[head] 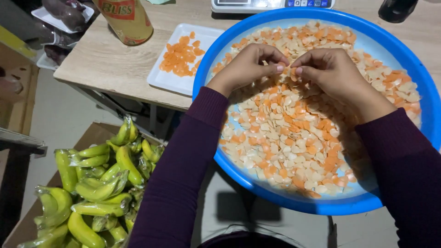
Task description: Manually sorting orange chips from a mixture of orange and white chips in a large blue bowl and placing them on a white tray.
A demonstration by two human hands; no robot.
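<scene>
Currently your left hand (248, 66) and right hand (331, 73) fingers curled nearly closed, tips meeting, pinching small orange piece (289, 71) over blue basin (321, 202) of orange-and-cream slices (285, 133).

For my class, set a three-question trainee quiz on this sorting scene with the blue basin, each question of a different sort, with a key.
1. True or false: both hands, the left hand and the right hand, meet over the blue basin.
2. Multiple choice: the white tray beside the basin holds A) only orange pieces, B) only pale pieces, C) green bananas.
3. Short answer: what lies in the cardboard box on the floor, left of the person?

Key: 1 true. 2 A. 3 Green bananas wrapped in clear plastic.
</scene>
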